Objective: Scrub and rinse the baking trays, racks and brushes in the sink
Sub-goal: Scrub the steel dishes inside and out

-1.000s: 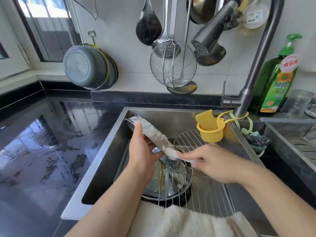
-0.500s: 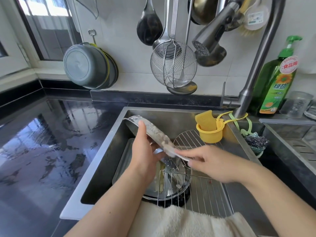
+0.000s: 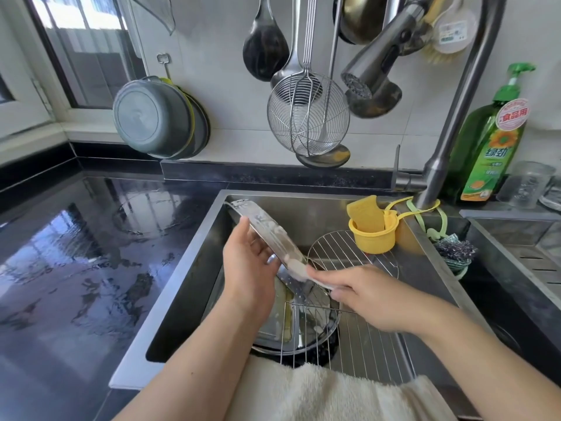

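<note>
I see the soapy tray [image 3: 267,235] held on edge above the sink [image 3: 188,287], tilted so its far corner points toward the back-left rim. My left hand [image 3: 247,268] grips it from below, thumb on the near face and fingers curled round the back. My right hand [image 3: 370,294] pinches a pale, foamy cloth [image 3: 306,273] against the tray's lower edge, just right of the left hand's grip.

Under both hands lie a second tray [image 3: 273,326] and a round pan [image 3: 315,326] on the basin floor, with a square wire rack [image 3: 358,341] propped over them and a round wire rack [image 3: 346,253] leaning behind the right hand. Free room lies mostly left of the grip, where the basin wall is bare.

Beyond the right hand a yellow cup [image 3: 372,238] hangs at the sink's right edge, with a dark scourer [image 3: 455,250] farther right. The faucet head [image 3: 373,65] hangs above. A wire skimmer [image 3: 308,113] hangs on the tiled wall; a green soap bottle [image 3: 491,141] stands at the far right. Wet black counter [image 3: 76,253] spreads left, and a white towel [image 3: 328,393] drapes the near rim.
</note>
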Demonstrator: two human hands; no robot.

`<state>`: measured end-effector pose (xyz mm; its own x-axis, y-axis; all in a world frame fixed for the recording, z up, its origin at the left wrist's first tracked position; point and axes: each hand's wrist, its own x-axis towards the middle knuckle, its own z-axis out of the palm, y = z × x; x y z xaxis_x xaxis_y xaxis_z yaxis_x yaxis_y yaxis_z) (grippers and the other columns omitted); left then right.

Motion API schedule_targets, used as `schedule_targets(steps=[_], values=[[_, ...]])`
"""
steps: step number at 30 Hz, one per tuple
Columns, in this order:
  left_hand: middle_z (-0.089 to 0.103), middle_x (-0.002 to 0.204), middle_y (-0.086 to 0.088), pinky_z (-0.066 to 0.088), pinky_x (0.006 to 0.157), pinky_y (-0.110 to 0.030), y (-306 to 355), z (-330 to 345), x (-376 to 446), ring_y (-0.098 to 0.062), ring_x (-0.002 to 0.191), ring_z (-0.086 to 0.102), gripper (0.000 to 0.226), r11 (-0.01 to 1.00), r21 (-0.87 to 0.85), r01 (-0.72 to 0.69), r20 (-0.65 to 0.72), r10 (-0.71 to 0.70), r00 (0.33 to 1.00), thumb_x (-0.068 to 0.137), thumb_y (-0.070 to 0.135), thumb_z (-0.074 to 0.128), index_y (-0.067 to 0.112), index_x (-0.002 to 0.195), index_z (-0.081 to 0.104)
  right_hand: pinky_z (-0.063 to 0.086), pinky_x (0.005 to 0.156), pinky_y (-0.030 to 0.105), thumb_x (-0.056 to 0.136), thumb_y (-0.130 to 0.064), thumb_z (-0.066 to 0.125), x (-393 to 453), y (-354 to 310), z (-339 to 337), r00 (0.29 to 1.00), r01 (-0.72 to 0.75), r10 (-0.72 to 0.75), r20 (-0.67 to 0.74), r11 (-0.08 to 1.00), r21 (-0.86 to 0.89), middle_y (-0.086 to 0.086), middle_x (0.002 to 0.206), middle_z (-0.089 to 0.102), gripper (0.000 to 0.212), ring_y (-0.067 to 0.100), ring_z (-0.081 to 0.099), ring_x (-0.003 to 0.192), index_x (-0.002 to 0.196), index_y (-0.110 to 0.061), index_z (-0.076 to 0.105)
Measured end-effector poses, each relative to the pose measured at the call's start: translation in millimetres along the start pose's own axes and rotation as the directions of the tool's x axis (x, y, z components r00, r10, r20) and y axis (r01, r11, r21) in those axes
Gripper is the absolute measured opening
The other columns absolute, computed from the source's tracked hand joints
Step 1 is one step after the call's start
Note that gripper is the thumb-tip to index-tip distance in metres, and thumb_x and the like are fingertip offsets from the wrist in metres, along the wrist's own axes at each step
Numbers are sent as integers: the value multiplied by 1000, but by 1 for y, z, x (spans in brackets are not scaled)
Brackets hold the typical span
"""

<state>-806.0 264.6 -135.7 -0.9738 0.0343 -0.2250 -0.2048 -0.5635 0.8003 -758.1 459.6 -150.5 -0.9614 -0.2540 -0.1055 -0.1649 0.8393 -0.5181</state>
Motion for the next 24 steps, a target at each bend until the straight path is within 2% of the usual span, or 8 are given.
schedule_targets(steps=[3,5,7,9,15,20,22,24], values=[[71,128,-12,43,117,-47,-6,4,0,-25,123,65,45,996,86,24,9,-25,1000,107,41,48,8,132,66,49,72,35,108,-25,45,1,-2,6,998,1,-4,-58,999,-35,-9,88,55,58,15,54,74,140,-71,31],[73,119,-9,52,104,-43,-9,8,-3,-22,111,67,49,974,215,74,43,-85,995,106,49,47,11,127,69,49,84,36,108,-24,44,9,-11,12,985,33,-41,-169,998,-52,-9,95,53,57,14,54,89,145,-65,29],[71,112,-8,55,89,-39,-11,8,-4,-22,102,67,56,955,270,124,78,-150,986,105,57,45,11,126,70,47,81,36,108,-24,44,18,-20,14,961,66,-78,-264,996,-52,-8,91,49,58,14,50,88,147,-63,27],[72,117,-9,54,92,-40,-10,6,-4,-24,106,67,63,949,285,133,72,-159,985,104,62,42,10,128,69,46,77,36,108,-23,45,22,-22,14,957,63,-77,-281,996,-59,-6,89,48,59,15,50,84,145,-65,27],[75,117,-11,59,89,-44,-6,3,-2,-28,104,73,64,967,239,86,19,-93,995,103,66,37,18,134,64,30,49,28,105,-20,49,-1,-9,2,996,-52,49,-70,998,-37,-11,63,48,57,9,35,49,133,-69,44],[76,118,-13,56,101,-45,-11,6,-4,-28,109,72,67,947,315,63,85,-95,992,103,66,36,13,124,71,44,69,29,106,-19,49,19,-29,11,938,26,-45,-343,998,-61,-4,84,50,60,17,51,79,146,-59,30],[76,118,-13,55,102,-46,-12,6,-4,-29,111,72,68,941,334,60,98,-98,990,104,66,35,13,124,72,44,69,31,105,-18,50,25,-29,8,916,14,-37,-399,998,-61,-4,83,50,60,17,49,78,149,-56,34],[77,117,-12,55,103,-47,-11,4,-3,-28,110,73,64,947,318,48,95,-83,992,105,64,36,14,128,69,38,57,28,104,-17,50,18,-19,2,938,-40,26,-347,999,-34,-6,75,49,57,12,45,64,146,-54,41]])
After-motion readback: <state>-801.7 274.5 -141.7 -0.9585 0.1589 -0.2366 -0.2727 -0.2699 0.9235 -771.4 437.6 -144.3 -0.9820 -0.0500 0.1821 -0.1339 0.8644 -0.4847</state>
